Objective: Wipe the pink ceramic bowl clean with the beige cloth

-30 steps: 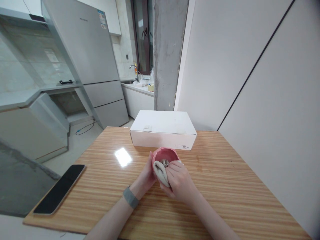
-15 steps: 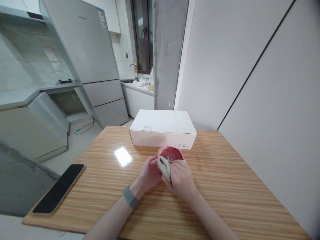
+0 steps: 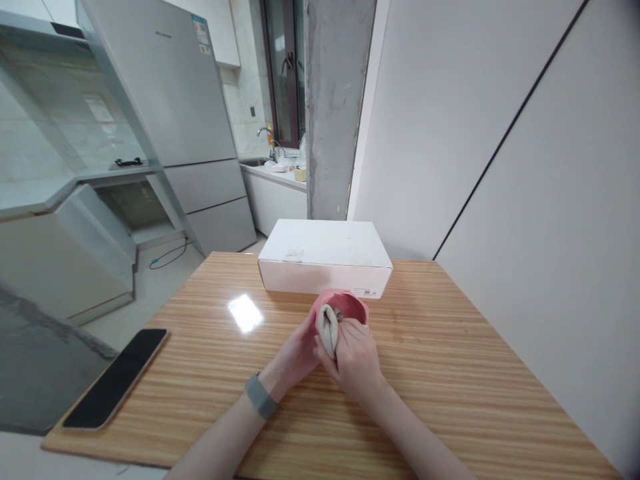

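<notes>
A pink bowl (image 3: 353,303) is tilted toward me above the wooden table, just in front of a white box. My left hand (image 3: 299,350) grips it from the left side, with a grey band on that wrist. Bunched in my right hand (image 3: 356,353) is a light grey-beige cloth (image 3: 328,329), pressed at the near rim and reaching into the bowl. The fingertips of my right hand are hidden inside the bowl. Part of the bowl's underside is covered by both hands.
The white box (image 3: 325,245) lies across the far edge of the wooden table (image 3: 210,400). At the left edge rests a black phone-like slab (image 3: 117,379). A white wall (image 3: 500,167) borders the right; a refrigerator (image 3: 165,100) stands beyond the table.
My right hand has shifted slightly left, and the cloth's loose fold now stands more upright. My left hand has moved a little farther up around the bowl's side.
</notes>
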Action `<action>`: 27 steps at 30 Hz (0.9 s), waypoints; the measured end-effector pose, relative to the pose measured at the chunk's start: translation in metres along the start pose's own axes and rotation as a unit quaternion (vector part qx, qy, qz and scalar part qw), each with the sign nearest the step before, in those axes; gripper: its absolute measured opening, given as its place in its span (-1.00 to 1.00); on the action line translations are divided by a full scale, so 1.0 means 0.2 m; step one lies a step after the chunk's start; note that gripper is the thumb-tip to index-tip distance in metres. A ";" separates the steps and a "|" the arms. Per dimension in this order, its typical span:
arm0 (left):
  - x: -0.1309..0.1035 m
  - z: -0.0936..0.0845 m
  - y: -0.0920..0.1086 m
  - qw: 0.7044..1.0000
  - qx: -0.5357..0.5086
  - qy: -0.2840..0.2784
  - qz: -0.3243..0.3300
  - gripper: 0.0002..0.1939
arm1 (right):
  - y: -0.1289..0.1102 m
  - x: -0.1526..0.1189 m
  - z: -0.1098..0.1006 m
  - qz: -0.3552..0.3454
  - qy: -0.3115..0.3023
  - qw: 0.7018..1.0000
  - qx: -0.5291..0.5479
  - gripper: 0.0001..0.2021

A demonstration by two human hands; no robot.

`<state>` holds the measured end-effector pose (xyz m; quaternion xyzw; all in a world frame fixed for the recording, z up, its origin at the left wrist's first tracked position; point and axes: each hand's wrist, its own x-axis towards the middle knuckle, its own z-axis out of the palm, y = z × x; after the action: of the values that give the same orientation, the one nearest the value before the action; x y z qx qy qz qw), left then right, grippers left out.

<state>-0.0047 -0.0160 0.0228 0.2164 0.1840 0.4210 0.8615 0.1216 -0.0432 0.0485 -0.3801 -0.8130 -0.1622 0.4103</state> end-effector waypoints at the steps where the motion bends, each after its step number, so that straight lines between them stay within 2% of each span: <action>1: 0.00 0.00 0.00 1.000 -0.002 0.002 -0.001 -0.57 | 0.00 0.00 0.00 -0.004 -0.004 1.000 0.000 -0.80; 8: 0.02 -0.01 0.00 0.998 -0.003 0.046 0.033 -0.53 | -0.01 0.01 -0.01 -0.038 -0.042 0.998 0.029 -0.80; 13: 0.03 0.00 0.00 0.998 0.018 0.047 0.039 -0.43 | 0.00 0.01 -0.04 -0.038 -0.087 0.994 0.052 -0.85; 18: 0.02 0.01 0.00 0.997 0.032 0.047 0.045 -0.38 | -0.01 0.01 -0.07 -0.048 -0.088 0.994 0.034 -0.83; 21: 0.01 0.01 0.02 0.997 0.018 0.062 0.046 -0.44 | -0.01 0.00 -0.06 -0.050 -0.082 0.995 0.016 -0.83; 24: 0.00 -0.01 0.04 0.996 0.007 0.075 0.043 -0.60 | 0.00 -0.01 -0.05 -0.049 -0.075 0.996 0.003 -0.83; 27: -0.01 -0.02 0.05 0.998 0.007 0.060 0.033 -0.71 | 0.02 -0.03 -0.04 -0.037 -0.072 0.997 -0.012 -0.80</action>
<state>-0.0133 -0.0107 0.0246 0.2025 0.2311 0.4604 0.8328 0.1311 -0.0465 0.0487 -0.3653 -0.8519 -0.1589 0.3400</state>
